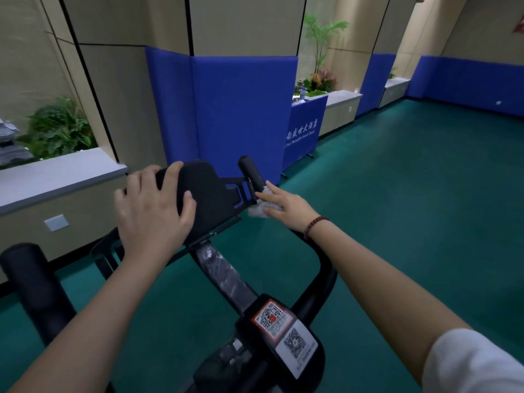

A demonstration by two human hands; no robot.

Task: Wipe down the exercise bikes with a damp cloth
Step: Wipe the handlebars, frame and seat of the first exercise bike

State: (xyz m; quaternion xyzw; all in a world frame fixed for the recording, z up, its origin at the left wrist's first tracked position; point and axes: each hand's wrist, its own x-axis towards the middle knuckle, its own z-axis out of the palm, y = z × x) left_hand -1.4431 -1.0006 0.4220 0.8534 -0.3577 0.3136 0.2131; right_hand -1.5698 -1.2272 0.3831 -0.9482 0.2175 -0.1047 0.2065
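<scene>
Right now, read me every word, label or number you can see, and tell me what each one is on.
"大酒店": white characters ending the line on the blue banner; the characters before them and the smaller line beneath are too blurred.
Red-bordered QR sticker and white QR sticker on the exercise bike: fine print too small to read.
Red sign, top right wall: cut off, unreadable.

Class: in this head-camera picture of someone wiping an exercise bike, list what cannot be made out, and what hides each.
Head view only.
The cloth: mostly under the right hand; dampness cannot be told.
The console: the left hand covers one end; no screen shows.
The QR stickers: print too small and blurred.
The exercise bike: lower part cut off by the bottom edge.
The blue banner: lettering partly behind the wall padding.
</scene>
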